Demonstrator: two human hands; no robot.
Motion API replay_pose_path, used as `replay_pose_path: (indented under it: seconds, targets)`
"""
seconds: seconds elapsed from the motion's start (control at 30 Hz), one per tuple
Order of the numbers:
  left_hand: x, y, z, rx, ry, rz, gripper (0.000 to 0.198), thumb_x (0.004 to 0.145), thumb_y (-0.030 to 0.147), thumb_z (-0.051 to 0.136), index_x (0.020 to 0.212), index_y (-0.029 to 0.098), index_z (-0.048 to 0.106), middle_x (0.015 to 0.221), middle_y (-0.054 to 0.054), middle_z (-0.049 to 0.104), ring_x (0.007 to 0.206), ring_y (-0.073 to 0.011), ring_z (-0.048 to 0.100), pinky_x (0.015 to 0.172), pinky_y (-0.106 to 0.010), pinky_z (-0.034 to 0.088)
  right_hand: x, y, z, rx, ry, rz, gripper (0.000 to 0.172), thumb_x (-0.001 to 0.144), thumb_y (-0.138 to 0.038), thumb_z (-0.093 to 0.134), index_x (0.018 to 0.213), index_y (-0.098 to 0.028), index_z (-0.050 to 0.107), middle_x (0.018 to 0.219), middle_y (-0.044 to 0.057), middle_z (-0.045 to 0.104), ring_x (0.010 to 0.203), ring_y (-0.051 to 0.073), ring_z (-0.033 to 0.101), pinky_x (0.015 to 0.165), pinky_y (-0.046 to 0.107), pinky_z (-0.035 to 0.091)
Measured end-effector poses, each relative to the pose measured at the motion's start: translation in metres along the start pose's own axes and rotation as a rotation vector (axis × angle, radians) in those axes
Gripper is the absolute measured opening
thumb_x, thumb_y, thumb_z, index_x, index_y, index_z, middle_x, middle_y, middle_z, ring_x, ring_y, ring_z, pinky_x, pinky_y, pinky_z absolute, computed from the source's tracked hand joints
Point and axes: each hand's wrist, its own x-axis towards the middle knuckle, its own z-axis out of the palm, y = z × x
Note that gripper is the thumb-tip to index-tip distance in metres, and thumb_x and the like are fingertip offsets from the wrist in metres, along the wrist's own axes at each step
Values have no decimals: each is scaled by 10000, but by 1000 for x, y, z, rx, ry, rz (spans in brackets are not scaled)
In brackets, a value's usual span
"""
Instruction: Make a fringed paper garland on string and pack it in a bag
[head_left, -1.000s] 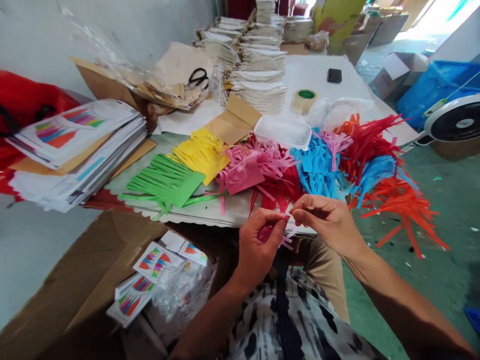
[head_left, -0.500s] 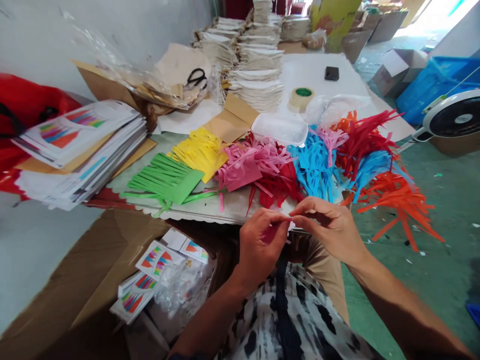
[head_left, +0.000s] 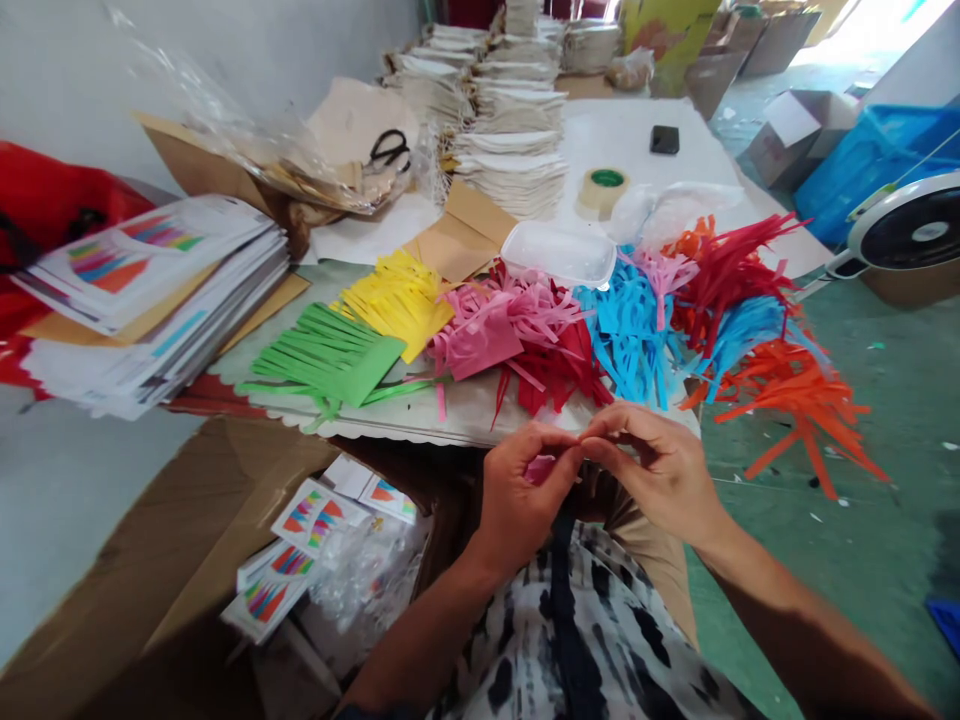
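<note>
pink piece (head_left: 540, 469) was being pinched
left hand (head_left: 519, 500) clamped it; right hand (head_left: 664, 468) pinched together, its hold unclear; steadiness seemed needed.

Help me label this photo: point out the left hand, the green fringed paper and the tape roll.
Left hand (head_left: 516, 498): head view, back of the hand.
Green fringed paper (head_left: 334, 350): head view, its cut strips.
Tape roll (head_left: 598, 203): head view, its outer side.

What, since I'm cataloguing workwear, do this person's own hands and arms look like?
The left hand and right hand are bare, with no gloves or watch visible. The left forearm and right forearm are uncovered too; a dark edge beside the left may be a sleeve. The shirt is whitish with black blotches.
</note>
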Motion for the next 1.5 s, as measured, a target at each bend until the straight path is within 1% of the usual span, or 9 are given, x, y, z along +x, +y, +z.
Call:
replay_pose_path:
  seconds: [0.13, 0.37, 0.67, 0.83, 0.93, 1.03, 1.2, 1.4, 1.5]
  targets:
    - [0, 0, 1, -188, -19, -94, 276, 915, 306, 803, 1157, 250, 684, 971, -12, 739, 870, -151, 715, 794, -250, 575, 0, 4, -1, 127, 22, 118, 196, 912, -468, 787, 887, -275, 765, 822, 14, 716, 717, 191, 661, 659, 321, 542]
    - [1, -1, 7, -130, 89, -46, 181, 897, 270, 827, 973, 214, 673, 898, 2, 731, 805, -113, 703, 744, -206, 557, -2, 7, 2, 297, 35, 245, 237, 845, -473, 854, 912, -252, 802, 842, 31, 755, 713, 167, 694, 620, 268, 567]
    - [3, -8, 15, -84, 11, 38, 143, 952, 233, 756, 962, 214, 615, 996, -26, 736, 917, -146, 720, 856, -267, 569, -7, 13, 2, 484, 53, 359, 269, 768, -446, 916, 857, -226, 790, 752, 13, 730, 622, 142, 649, 564, 246, 529]
    - [3, -15, 17, -163, 25, 53, 158, 957, 229, 750, 942, 213, 593, 986, -8, 712, 923, -140, 713, 873, -268, 571, -11, 18, 1, 417, 41, 248, 206, 832, -384, 881, 973, -256, 802, 901, 16, 754, 789, 156, 701, 701, 260, 562]
    - [5, -17, 16, -121, 9, 79, 128, 958, 249, 753, 1003, 216, 639, 982, -8, 706, 915, -136, 698, 852, -251, 556, -11, 20, -7, 343, 87, 148, 122, 916, -372, 806, 975, -267, 786, 897, 5, 730, 773, 139, 672, 692, 254, 533]
    - [8, -17, 16, -35, -118, 29, 148, 997, 314, 706, 1110, 222, 681, 953, -8, 709, 841, -127, 671, 765, -233, 520, -10, 18, -13, 182, 84, 68, 144, 968, -346, 750, 866, -246, 735, 850, 4, 688, 779, 142, 636, 704, 269, 501]
    - [12, -12, 22, 112, -262, 27, 281, 1084, 378, 536, 936, 195, 691, 774, 17, 619, 690, -105, 548, 663, -242, 410, -11, 13, -17, 83, 8, 88, 213, 1046, -399, 628, 909, -237, 651, 798, -4, 612, 745, 144, 578, 700, 290, 472]
    - [21, -17, 29, 205, -360, -65, 314, 1086, 395, 484, 842, 208, 547, 657, 57, 488, 594, -105, 443, 599, -264, 332, 13, 17, -43, 376, 93, 268, 308, 967, -537, 711, 964, -240, 631, 784, 9, 702, 554, 138, 616, 521, 285, 469]
    - [25, -24, 28, 295, -330, -85, 257, 1067, 360, 507, 862, 214, 556, 651, 61, 495, 579, -111, 446, 592, -270, 331, 41, 13, -72, 401, 332, 171, 291, 939, -512, 747, 956, -265, 595, 896, 35, 740, 618, 166, 673, 605, 333, 548]
